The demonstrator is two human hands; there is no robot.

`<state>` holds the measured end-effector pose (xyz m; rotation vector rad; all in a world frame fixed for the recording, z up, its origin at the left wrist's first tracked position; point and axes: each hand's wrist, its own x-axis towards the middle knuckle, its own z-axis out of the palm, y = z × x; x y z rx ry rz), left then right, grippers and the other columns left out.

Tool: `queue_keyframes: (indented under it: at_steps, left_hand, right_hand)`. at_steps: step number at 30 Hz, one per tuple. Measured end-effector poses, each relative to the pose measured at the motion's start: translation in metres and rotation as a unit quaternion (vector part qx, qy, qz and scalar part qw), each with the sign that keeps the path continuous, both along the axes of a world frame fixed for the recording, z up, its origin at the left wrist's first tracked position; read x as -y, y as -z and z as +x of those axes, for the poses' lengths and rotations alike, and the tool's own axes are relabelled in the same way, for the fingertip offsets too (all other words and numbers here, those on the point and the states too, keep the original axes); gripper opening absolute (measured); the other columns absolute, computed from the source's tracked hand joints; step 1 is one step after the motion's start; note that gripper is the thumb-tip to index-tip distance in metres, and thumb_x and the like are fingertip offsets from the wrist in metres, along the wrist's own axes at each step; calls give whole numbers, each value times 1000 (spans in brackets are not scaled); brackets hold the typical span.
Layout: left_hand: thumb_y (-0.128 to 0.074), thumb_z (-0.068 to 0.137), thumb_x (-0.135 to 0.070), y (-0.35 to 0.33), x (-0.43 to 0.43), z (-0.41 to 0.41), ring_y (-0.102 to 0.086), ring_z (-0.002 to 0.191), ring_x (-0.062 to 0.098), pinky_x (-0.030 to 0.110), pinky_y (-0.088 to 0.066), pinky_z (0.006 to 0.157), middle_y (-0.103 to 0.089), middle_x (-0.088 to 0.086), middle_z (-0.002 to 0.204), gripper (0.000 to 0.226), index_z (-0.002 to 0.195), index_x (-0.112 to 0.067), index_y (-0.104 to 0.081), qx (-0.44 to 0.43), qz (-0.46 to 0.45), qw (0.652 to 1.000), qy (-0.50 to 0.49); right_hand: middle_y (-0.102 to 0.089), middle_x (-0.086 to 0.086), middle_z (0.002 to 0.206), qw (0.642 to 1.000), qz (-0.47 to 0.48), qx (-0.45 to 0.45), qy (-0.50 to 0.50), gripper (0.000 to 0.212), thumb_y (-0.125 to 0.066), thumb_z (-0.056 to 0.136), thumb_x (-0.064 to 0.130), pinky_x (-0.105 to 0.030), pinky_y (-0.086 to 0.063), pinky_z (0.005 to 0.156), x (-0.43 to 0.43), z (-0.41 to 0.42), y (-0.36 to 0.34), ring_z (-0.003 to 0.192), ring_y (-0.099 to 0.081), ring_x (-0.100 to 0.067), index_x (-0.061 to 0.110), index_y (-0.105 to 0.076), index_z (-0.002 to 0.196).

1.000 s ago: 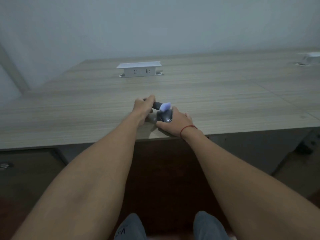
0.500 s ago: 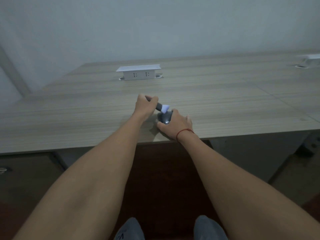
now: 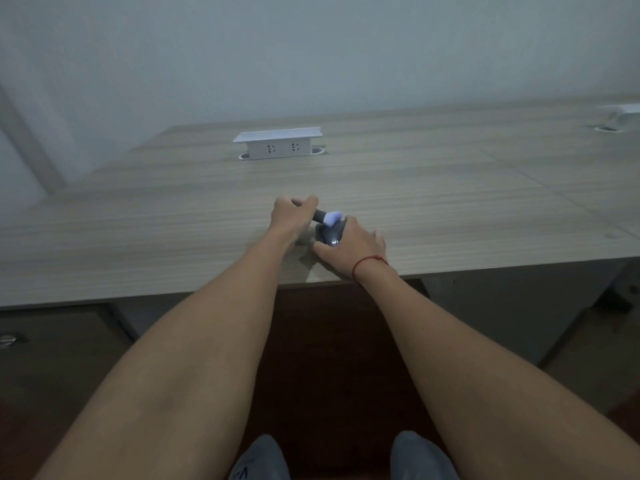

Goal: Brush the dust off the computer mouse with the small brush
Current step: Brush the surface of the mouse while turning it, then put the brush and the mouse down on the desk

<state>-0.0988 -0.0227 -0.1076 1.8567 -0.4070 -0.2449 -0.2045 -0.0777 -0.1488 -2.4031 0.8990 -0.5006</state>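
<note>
A black computer mouse (image 3: 331,234) with small white letters sits on the wooden desk (image 3: 173,230) near its front edge. My right hand (image 3: 353,249), with a red string at the wrist, wraps around the mouse from the right and holds it down. My left hand (image 3: 292,216) grips the dark handle of a small brush (image 3: 327,217). The brush's pale bristles rest on the far top of the mouse. Most of the mouse's right side is hidden under my fingers.
A white pop-up socket box (image 3: 278,144) stands on the desk further back. Another white fitting (image 3: 620,116) sits at the far right edge. A pale wall rises behind the desk. My knees (image 3: 343,459) show below, under the desk edge.
Both hands stay at the mouse. The brush tip has shifted slightly across the top of the mouse, and the head camera has moved a little.
</note>
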Motion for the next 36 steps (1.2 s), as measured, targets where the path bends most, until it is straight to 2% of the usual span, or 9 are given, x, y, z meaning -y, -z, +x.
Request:
queue_keyframes:
  at_steps: [4,8,11,16,21,27,32,34,36]
  left_hand:
    - [-57,84,-27,-6,-6,2,-51,85,20,27,-42,69,-53,2,99,25,100,-10,-50,92,28,995,-30]
    - [-58,86,-26,-14,-7,-3,-51,85,20,29,-41,72,-56,6,95,19,97,-12,-51,39,-44,998,28]
    - [-56,87,-28,-5,-12,-3,-51,88,21,29,-40,76,-56,6,102,25,103,-10,-53,40,1,999,-8]
    - [-52,89,-25,8,-24,1,-58,95,27,36,-50,86,-59,11,112,28,110,-8,-50,72,25,992,-98]
    - [-51,90,-27,8,-25,2,-53,91,23,38,-52,86,-56,8,109,30,113,-8,-50,27,21,999,-23]
    - [-44,95,-22,1,-22,1,-55,95,26,28,-41,77,-59,14,117,16,106,-10,-42,25,-50,993,-101]
    - [-36,98,-26,7,-29,1,-54,104,29,30,-43,75,-54,14,125,35,124,-4,-41,35,61,995,-74]
    - [-42,97,-24,10,-30,3,-55,112,30,33,-43,86,-54,14,128,34,124,-4,-45,62,92,992,-58]
    - [-50,95,-24,12,-31,4,-55,114,30,31,-42,86,-55,15,128,35,123,-3,-50,95,118,988,-36]
  right_hand:
    - [-55,-7,136,1000,9,-13,11,86,-57,80,62,-49,-15,121,0,-1,-5,130,-48,-28,10,-32,143]
    - [-45,-11,148,999,18,-31,1,103,-60,78,60,-52,-12,120,7,4,-8,139,-40,-30,8,-12,153]
    - [-41,-12,150,998,47,-38,-25,108,-64,78,60,-51,-17,120,9,-2,-16,141,-35,-31,9,-7,154]
    - [-43,-11,150,997,35,-48,-44,91,-56,84,62,-51,-23,118,12,-4,-16,137,-39,-32,15,-17,153]
    - [-47,-11,146,998,-1,-62,-19,96,-49,82,71,-53,-23,117,12,8,-9,134,-44,-31,12,-19,151]
    - [-43,-11,149,997,-5,-76,-23,92,-45,85,69,-53,-20,117,13,8,-10,137,-40,-30,12,-17,151]
    - [-26,-15,158,997,23,-62,-27,77,-34,94,53,-51,-14,119,10,4,-17,145,-26,-32,12,-11,154]
    - [-26,-15,158,998,21,-54,-25,74,-36,95,48,-50,-15,119,10,4,-17,144,-26,-32,11,-11,154]
    - [-35,-15,153,999,18,-37,-13,68,-38,96,44,-48,-19,117,10,3,-16,140,-33,-32,9,-19,151]
